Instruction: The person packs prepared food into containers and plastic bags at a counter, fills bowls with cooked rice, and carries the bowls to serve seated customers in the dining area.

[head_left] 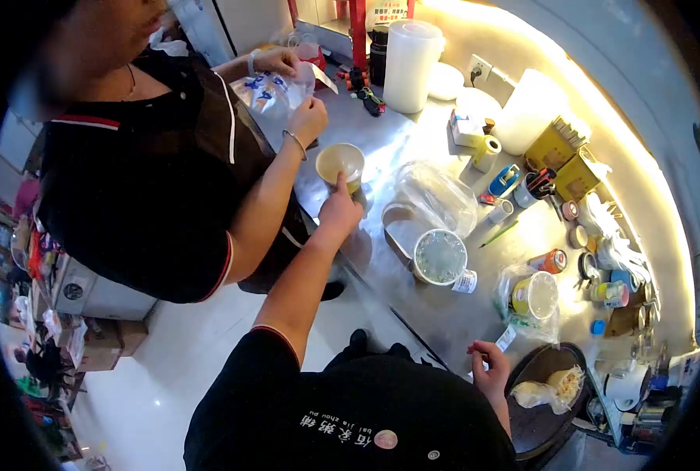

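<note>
**Left hand at the cup's rim, right hand loose by the desk edge**

The left hand (340, 212) is at the pale cup (340, 163), its index finger reaching over the near rim; how firmly the other fingers grip is hidden. The cup is upright near the left edge of the desk (381, 302). The right hand (489, 370) has half-curled fingers, partly open, with nothing visible in its hold. Just beyond it is a white label (506, 337), next to a lidded tub (534, 295) in a clear bag. To its right, a round dark tray (532, 369) carries food wrapped in clear plastic (562, 388).

Between the two hands and farther in, a round container (440, 257) with a clear top is beside crumpled clear plastic (436, 196). Beyond the left hand, a co-worker's hand (309, 122) is near the cup, and the co-worker's other hand (277, 61) is at a clear printed bag (275, 93).
</note>
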Motion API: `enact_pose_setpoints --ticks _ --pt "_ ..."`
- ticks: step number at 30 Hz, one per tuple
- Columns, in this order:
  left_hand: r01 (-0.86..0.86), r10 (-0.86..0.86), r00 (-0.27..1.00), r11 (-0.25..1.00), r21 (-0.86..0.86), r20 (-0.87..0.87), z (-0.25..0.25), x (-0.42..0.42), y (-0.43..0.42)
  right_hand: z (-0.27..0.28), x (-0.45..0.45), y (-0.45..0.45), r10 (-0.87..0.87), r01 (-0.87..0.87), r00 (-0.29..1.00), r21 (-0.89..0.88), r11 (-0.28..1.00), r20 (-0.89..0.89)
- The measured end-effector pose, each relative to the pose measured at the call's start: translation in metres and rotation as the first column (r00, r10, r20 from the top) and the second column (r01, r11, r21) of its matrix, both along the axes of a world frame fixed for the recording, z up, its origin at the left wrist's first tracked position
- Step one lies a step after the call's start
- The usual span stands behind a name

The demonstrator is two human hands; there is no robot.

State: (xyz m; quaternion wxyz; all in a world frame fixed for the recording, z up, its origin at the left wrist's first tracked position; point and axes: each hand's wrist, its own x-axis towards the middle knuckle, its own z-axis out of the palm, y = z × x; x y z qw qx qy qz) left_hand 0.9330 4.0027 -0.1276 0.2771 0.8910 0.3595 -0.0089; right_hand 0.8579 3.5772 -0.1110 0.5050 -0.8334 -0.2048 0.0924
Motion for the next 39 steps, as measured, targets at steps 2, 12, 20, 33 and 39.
enact_pose_setpoints --ticks 2,12,20,33,39 --pt "-0.015 0.010 0.995 0.998 0.054 0.097 0.006 0.000 0.003 0.002 -0.001 0.002 -0.011 0.011 1.000 0.012 1.000 -0.014" --pt "-0.009 -0.008 0.984 0.996 0.094 0.180 -0.025 0.001 0.018 0.007 -0.006 0.002 -0.030 0.030 0.999 -0.001 1.000 -0.020" --pt "-0.019 0.003 0.977 0.997 0.074 0.212 -0.030 0.005 0.024 0.003 -0.010 -0.006 -0.053 0.053 0.998 0.009 0.999 -0.025" --pt "-0.029 0.028 0.999 0.997 0.071 0.022 -0.027 0.013 0.027 -0.006 -0.021 -0.017 -0.078 0.078 0.997 0.014 0.997 -0.014" --pt "-0.057 0.058 0.998 0.997 0.059 -0.015 -0.012 0.016 0.024 -0.006 -0.024 -0.019 -0.126 0.127 0.990 0.014 0.992 -0.056"
